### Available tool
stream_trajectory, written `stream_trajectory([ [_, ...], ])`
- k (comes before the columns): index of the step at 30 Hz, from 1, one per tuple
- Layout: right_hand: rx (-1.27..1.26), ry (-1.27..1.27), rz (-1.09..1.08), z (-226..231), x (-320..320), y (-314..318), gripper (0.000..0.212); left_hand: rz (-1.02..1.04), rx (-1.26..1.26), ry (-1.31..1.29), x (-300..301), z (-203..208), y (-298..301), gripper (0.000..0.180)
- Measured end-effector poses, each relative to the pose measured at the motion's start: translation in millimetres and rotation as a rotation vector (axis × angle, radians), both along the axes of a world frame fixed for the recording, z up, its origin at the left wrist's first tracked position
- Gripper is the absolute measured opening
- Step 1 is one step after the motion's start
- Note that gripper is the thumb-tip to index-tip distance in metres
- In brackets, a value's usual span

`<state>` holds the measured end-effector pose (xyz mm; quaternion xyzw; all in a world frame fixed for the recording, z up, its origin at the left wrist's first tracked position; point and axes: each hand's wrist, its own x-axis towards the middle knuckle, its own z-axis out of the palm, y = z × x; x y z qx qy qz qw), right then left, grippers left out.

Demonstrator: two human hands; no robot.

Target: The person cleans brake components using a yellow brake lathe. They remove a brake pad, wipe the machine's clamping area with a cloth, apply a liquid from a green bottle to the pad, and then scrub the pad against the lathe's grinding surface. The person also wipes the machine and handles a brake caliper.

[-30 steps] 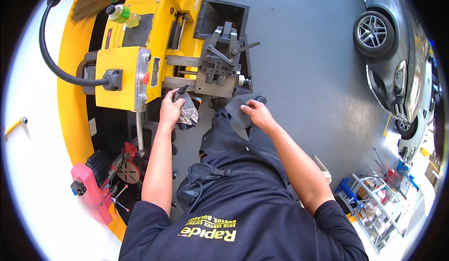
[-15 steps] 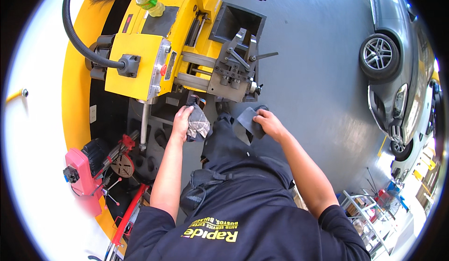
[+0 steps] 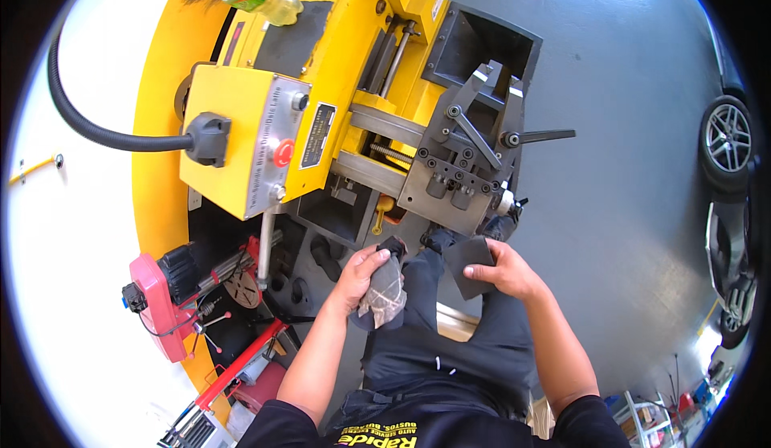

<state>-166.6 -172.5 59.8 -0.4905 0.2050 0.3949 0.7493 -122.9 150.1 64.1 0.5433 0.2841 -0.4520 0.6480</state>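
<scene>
With my left hand (image 3: pixel 358 278) I grip a crumpled grey cloth (image 3: pixel 382 291), and with my right hand (image 3: pixel 507 274) I pinch a dark flat sheet (image 3: pixel 467 265), both near my legs (image 3: pixel 502 337), beside the yellow machine (image 3: pixel 328 54)

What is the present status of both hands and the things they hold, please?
Left hand gripping crumpled grey rag. Right hand pinching dark sandpaper-like sheet. Yellow lathe ahead, apart from both hands.

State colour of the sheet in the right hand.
The sheet is dark grey, best seen in the head view.
</scene>
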Motion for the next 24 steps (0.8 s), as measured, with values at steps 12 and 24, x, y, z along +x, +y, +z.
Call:
stream_trajectory([
  [12,-0.006,-0.375,0.305,-51,5,-68,0.031,-0.359,-0.049,-0.517,7,-60,-45,0.045],
  [24,-1.169,-0.636,0.091,-86,-131,17,0.038,0.163,-0.328,-0.367,-98,-93,-1,0.034],
])
